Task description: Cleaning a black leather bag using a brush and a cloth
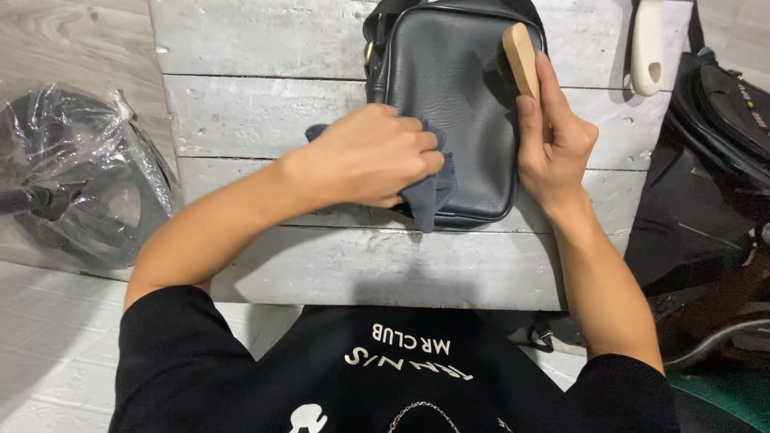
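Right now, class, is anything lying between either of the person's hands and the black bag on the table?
Yes, for both. The left hand presses a dark cloth onto the black bag, so the cloth lies between palm and leather. The right hand holds a wooden brush against the bag's upper right; only the brush is seen touching it there.

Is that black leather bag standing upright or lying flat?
Lying flat: the black leather bag rests broad side up on the white plank table.

Black leather rectangular bag lies flat on the bench, partly covered. Dark grey cloth sits bunched on its lower left. Light wooden-backed brush rests tilted on its upper right.
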